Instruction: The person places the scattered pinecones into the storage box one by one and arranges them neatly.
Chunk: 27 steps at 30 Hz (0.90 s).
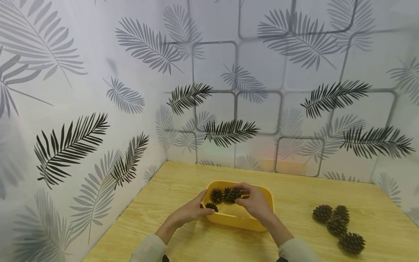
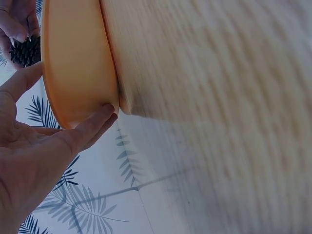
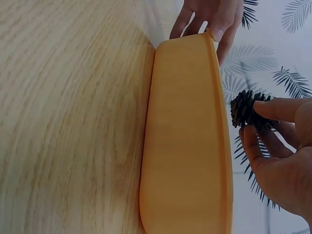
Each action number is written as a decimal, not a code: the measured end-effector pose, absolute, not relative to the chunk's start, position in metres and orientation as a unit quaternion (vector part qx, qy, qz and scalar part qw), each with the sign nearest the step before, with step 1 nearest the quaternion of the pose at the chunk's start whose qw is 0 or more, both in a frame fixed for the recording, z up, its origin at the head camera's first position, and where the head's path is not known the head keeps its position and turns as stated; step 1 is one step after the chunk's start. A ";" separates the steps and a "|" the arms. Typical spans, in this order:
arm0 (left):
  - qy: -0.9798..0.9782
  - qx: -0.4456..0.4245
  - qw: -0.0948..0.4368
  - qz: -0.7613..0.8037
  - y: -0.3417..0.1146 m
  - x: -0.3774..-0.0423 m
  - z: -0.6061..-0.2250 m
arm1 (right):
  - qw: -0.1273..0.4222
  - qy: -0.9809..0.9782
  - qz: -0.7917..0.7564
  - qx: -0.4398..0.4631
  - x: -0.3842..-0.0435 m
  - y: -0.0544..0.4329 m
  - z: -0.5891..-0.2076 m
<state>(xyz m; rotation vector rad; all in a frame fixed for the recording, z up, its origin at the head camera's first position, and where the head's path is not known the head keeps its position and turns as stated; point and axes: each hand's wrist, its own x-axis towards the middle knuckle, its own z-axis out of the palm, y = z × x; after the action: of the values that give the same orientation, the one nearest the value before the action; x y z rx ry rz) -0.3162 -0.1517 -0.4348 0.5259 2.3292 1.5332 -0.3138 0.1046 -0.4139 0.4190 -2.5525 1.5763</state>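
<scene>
A yellow plastic bin (image 1: 239, 220) stands on the table. My left hand (image 1: 191, 211) holds the bin's left end, its thumb on the near rim and its fingers along the outer wall. My right hand (image 1: 256, 204) pinches a dark brown pine cone (image 3: 248, 109) between thumb and fingers, above the rim in the right wrist view. Inside the bin, a pine cone (image 1: 216, 195) lies toward the far left, with another (image 1: 226, 194) beside it partly covered by the held one. One more pine cone (image 1: 211, 207) sits by the near left wall, partly hidden by the rim.
Several pine cones (image 1: 337, 226) lie grouped on the wood-grain table (image 1: 294, 240) to the right of the bin. Behind and to the left, pale walls (image 1: 216, 109) with a leaf print border the table.
</scene>
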 end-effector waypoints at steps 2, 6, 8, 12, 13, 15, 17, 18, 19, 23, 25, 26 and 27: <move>0.812 0.182 0.151 0.534 -0.152 -0.316 -0.435 | 0.054 -0.840 0.522 0.139 -0.315 0.103 -0.416; 0.812 0.182 0.151 0.534 -0.152 -0.317 -0.436 | 0.050 -0.839 0.523 0.141 -0.317 0.101 -0.421; 0.812 0.182 0.150 0.534 -0.153 -0.317 -0.437 | 0.047 -0.841 0.521 0.141 -0.317 0.100 -0.423; 0.810 0.183 0.153 0.536 -0.154 -0.318 -0.438 | 0.041 -0.846 0.512 0.141 -0.318 0.097 -0.424; 0.809 0.183 0.153 0.537 -0.154 -0.319 -0.438 | 0.040 -0.847 0.510 0.141 -0.318 0.097 -0.425; 0.808 0.182 0.155 0.538 -0.155 -0.319 -0.437 | 0.039 -0.848 0.509 0.141 -0.319 0.095 -0.426; 0.808 0.181 0.156 0.539 -0.155 -0.318 -0.437 | 0.039 -0.848 0.508 0.142 -0.319 0.094 -0.427; 0.808 0.181 0.156 0.539 -0.155 -0.318 -0.436 | 0.039 -0.848 0.509 0.143 -0.320 0.094 -0.429; 0.808 0.180 0.156 0.539 -0.155 -0.317 -0.436 | 0.038 -0.847 0.510 0.144 -0.321 0.093 -0.430; 0.809 0.181 0.156 0.537 -0.155 -0.316 -0.435 | 0.042 -0.848 0.505 0.155 -0.323 0.092 -0.435; 0.810 0.184 0.156 0.535 -0.155 -0.316 -0.435 | 0.044 -0.848 0.503 0.158 -0.323 0.091 -0.436; 0.811 0.184 0.155 0.534 -0.155 -0.316 -0.435 | 0.044 -0.849 0.501 0.159 -0.324 0.091 -0.436; 0.811 0.184 0.154 0.533 -0.155 -0.315 -0.435 | 0.044 -0.850 0.501 0.160 -0.324 0.090 -0.437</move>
<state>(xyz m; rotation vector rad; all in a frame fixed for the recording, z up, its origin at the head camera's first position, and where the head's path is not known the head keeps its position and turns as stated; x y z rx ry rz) -0.3155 -0.1552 -0.4352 0.5279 2.3259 1.5275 -0.3239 0.0903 -0.4366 0.4891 -2.5974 1.5308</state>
